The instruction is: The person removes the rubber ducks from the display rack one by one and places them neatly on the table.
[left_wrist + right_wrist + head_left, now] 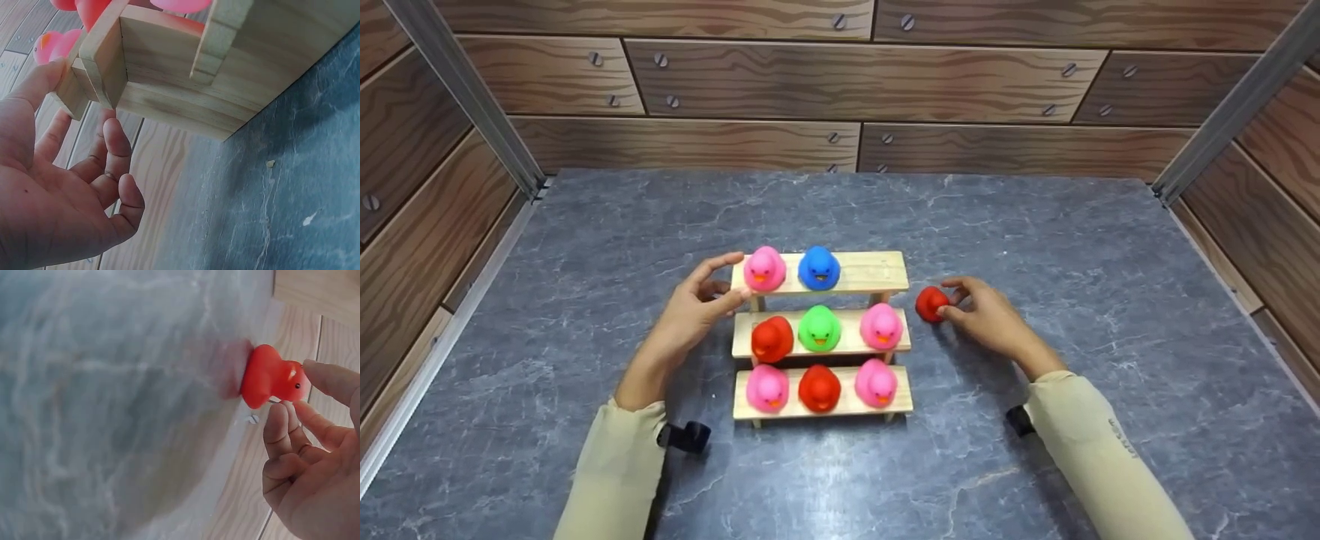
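Red duck (931, 304) sits low over the tabletop (1035, 240), just beside the right end of the three-tier wooden stand (877, 270); whether its base touches the surface, I can't quite tell. The right hand (990, 319) pinches it by the head between thumb and fingers, while the left hand (690, 307) grips the left end of the top tier, thumb above the board. A light pinch looks best, since the smooth, rounded head could slip if squeezed off-centre, and the base should stay level. The left hand would do well to steady the stand without tilting it, or its ducks might topple. The duck is glossy, plump and plain red, with a small dark eye (297, 386) showing in the right wrist view.
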Demonstrator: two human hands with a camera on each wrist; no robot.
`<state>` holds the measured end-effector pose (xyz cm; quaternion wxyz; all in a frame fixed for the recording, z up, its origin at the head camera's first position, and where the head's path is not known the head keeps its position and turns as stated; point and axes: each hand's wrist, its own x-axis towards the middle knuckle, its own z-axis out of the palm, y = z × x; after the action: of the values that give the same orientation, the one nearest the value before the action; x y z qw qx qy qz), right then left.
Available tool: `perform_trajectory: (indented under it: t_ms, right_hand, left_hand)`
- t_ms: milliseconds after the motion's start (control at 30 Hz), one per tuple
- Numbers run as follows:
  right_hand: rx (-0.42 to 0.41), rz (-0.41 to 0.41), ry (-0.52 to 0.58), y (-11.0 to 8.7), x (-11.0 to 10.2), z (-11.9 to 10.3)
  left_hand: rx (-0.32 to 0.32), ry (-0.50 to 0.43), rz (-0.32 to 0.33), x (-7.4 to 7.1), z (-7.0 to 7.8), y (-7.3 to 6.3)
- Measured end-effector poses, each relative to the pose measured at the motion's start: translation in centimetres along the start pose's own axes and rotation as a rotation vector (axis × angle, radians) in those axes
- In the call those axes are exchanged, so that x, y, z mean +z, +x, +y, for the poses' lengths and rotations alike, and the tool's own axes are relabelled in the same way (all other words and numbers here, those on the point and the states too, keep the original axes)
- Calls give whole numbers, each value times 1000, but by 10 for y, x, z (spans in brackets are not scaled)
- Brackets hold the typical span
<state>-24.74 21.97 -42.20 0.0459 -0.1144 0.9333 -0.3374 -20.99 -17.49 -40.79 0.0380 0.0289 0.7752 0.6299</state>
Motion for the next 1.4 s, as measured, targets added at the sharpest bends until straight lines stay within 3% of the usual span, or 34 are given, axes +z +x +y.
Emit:
perform_trajectory:
  t_ms: [233, 533, 800, 1033, 1400]
  right_hand:
    - [23, 28, 110, -4, -8, -11]
    - [-12, 100, 305, -10, -23, -36]
    - [-69, 159, 508, -15, -23, -68]
    - [-116, 121, 547, -17, -19, -91]
    - [-210, 28, 574, -9, 5, -118]
  left_hand:
    - [-8, -1, -5, -1, 2, -1]
    - [-27, 3, -5, -2, 1, -1]
    - [-24, 1, 2, -2, 1, -1]
    - [-34, -1, 4, 2, 0, 2]
    - [-43, -11, 16, 0, 1, 1]
